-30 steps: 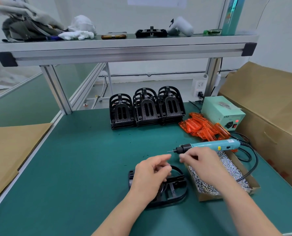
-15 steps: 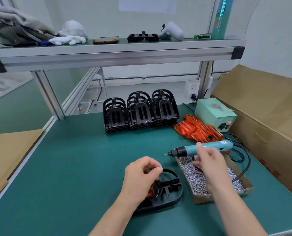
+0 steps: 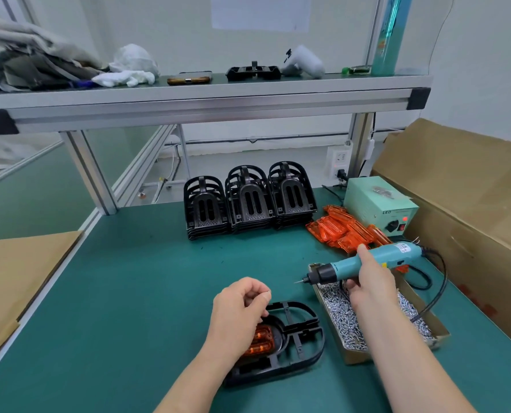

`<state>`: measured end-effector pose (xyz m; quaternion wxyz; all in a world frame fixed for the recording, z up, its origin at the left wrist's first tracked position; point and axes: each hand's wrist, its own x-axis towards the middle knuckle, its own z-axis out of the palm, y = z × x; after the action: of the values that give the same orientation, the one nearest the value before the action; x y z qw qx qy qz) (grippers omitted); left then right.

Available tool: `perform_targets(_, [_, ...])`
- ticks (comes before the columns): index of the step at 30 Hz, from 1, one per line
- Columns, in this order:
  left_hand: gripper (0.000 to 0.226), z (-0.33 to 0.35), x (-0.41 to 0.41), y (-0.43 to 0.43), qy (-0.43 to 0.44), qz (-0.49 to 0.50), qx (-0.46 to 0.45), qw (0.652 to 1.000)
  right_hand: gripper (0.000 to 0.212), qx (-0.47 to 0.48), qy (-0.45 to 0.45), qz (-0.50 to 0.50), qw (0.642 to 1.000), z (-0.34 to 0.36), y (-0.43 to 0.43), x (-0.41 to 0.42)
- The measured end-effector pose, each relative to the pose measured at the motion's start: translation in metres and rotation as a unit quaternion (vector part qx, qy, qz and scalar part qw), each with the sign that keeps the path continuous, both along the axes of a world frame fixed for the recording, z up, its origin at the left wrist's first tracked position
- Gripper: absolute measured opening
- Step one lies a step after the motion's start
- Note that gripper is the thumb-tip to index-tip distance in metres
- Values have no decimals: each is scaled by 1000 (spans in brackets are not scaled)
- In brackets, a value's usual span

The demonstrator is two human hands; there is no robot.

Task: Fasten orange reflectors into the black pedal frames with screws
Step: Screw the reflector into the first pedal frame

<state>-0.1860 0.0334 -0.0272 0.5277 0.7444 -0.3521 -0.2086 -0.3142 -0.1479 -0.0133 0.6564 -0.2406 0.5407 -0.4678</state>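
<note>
Gripping: right hand [image 3: 370,281] wraps the screwdriver [image 3: 346,268], above the screw box [image 3: 355,357].
Left hand [image 3: 236,311]: fingers curled, thumb against forefinger, over the pedal frame [image 3: 304,335]; anything pinched, cannot tell.
Reflector [image 3: 261,341]: seated inside that frame, on the table [image 3: 129,293].

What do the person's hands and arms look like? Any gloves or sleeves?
No gloves: the left hand and the right hand are both bare, with no rings or watch showing. The left forearm and right forearm are bare too, with no sleeve as far as the picture reaches.
</note>
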Motion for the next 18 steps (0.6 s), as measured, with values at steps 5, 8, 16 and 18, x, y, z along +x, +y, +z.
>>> perform_targets(5, [18, 2, 2, 0, 4, -4, 0, 1000, 23, -84, -102, -43, 990, 15, 17, 9])
perform_targets(8, [18, 2, 0, 1, 15, -13, -4, 1000, 21, -116, -144, -40, 982, 28, 30, 20])
perform_targets(16, [18, 2, -2, 5, 60, -10, -14, 998, 19, -149, -189, -48, 969, 38, 43, 41])
perform_targets(18, [17, 3, -2, 6, 61, -10, -16, 998, 20, -161, -186, -48, 968, 38, 45, 42])
